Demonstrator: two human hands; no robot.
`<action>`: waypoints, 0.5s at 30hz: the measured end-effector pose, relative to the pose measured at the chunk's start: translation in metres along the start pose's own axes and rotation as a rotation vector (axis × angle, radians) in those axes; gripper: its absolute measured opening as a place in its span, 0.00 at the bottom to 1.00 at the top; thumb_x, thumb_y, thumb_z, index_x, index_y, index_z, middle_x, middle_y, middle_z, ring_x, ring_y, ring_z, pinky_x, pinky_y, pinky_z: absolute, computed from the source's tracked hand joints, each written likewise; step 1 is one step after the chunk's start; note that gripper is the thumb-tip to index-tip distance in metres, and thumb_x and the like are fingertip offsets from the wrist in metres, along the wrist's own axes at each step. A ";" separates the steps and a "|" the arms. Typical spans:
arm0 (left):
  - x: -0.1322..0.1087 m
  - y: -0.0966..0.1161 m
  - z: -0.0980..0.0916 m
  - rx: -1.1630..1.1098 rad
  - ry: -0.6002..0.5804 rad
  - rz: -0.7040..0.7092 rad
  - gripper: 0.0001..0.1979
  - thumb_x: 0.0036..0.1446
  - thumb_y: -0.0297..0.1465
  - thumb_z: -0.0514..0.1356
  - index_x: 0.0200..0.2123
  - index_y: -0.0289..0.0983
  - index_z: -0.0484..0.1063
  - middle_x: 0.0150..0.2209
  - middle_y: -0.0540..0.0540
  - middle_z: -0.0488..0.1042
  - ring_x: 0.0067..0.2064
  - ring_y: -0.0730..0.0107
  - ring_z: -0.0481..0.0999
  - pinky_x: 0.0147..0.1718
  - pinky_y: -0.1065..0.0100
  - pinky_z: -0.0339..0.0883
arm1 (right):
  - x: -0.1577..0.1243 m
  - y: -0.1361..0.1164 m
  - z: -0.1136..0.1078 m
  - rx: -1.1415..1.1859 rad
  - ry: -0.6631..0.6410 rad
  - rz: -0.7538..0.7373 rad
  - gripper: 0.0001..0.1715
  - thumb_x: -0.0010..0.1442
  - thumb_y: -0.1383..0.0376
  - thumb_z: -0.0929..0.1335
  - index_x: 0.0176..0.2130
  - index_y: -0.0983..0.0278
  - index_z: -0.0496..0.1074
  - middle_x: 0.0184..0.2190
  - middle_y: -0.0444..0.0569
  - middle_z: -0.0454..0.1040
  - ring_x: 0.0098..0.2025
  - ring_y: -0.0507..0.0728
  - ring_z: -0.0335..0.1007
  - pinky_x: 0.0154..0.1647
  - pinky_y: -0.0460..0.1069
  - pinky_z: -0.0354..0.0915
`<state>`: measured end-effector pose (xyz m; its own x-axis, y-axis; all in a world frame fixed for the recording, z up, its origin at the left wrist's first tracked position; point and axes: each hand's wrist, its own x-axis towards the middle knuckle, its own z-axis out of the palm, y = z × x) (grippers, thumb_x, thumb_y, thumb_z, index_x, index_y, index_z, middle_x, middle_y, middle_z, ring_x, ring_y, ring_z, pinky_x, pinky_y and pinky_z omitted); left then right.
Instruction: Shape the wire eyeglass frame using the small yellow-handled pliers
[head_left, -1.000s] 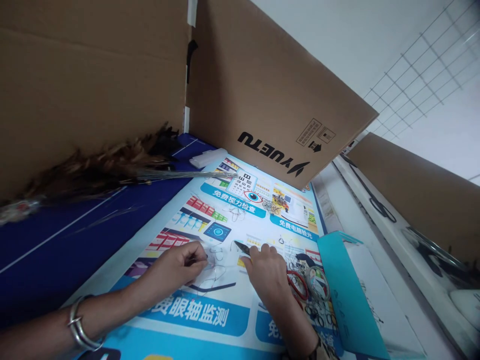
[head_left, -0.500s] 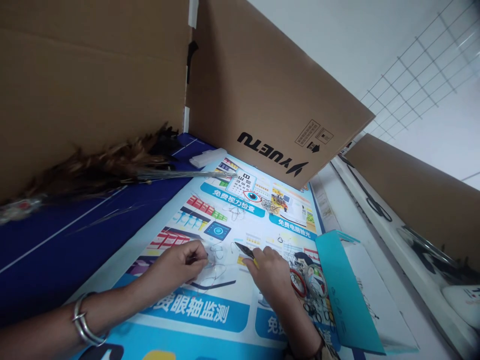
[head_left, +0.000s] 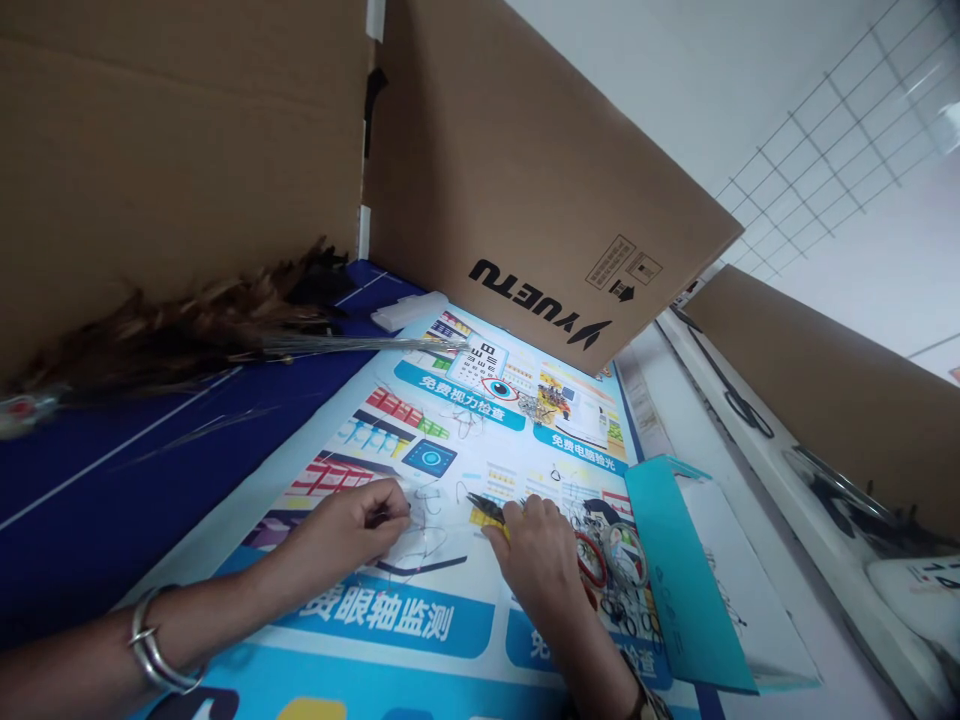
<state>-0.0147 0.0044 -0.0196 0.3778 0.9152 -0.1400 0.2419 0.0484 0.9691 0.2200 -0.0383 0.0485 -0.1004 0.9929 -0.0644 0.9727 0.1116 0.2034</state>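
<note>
The thin wire (head_left: 433, 540) is pinched by the left hand (head_left: 349, 528). The pliers (head_left: 486, 508) are gripped by the right hand (head_left: 536, 555), at the wire's 3 o'clock.

Both forearms reach in from the lower edge, lying low and angled toward each other. The left hand (head_left: 352, 522) is palm down with fingertips pinched together; the right hand (head_left: 536, 552) is curled closed, knuckles up.

Wire (head_left: 427, 530) on poster (head_left: 420, 620), between fingers of left hand (head_left: 352, 525) and right hand (head_left: 536, 550). Pliers (head_left: 486, 508) poke out past right fingers, toward wire. Ring pile (head_left: 619, 565) just right of right fingers, folder (head_left: 675, 580) beyond that. Feather duster (head_left: 187, 325) well behind left fingers, cardboard panel (head_left: 525, 170) behind all.
</note>
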 end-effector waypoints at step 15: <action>-0.002 0.006 0.002 -0.115 0.053 0.043 0.09 0.52 0.36 0.63 0.24 0.39 0.68 0.23 0.53 0.71 0.27 0.67 0.70 0.27 0.69 0.60 | -0.006 -0.004 0.013 0.090 0.108 -0.013 0.17 0.67 0.51 0.64 0.41 0.60 0.73 0.37 0.52 0.74 0.39 0.60 0.71 0.33 0.48 0.62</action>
<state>-0.0125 0.0019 -0.0142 0.3371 0.9372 -0.0898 0.1210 0.0515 0.9913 0.2190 -0.0456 0.0355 -0.1302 0.9907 0.0405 0.9856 0.1249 0.1140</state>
